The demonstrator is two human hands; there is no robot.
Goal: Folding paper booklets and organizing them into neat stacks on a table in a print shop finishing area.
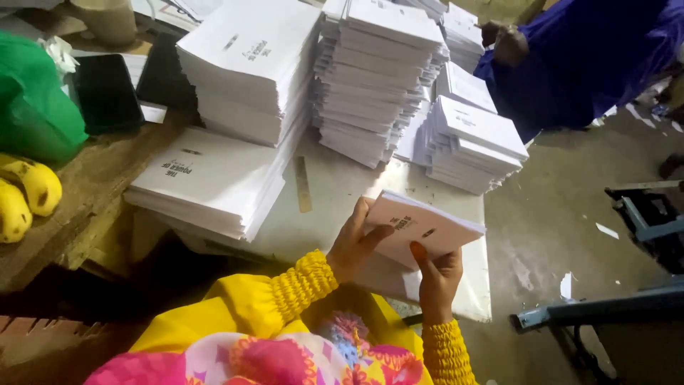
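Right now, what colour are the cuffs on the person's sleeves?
Yellow, gathered cuffs, seen in the head view, below both hands holding a white booklet.

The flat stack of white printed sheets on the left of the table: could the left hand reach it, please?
Probably yes: the left hand is close to the flat stack of white printed sheets with nothing between, but it holds a thin white booklet.

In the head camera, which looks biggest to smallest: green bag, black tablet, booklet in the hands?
1. Crumpled green plastic bag
2. Thin white paper booklet and flat black tablet: look alike; booklet is nearer, so unsure.

Dim, soft light; white paper stacks [249, 64] glare slightly, floor corners fall dark, mild blur throughout.
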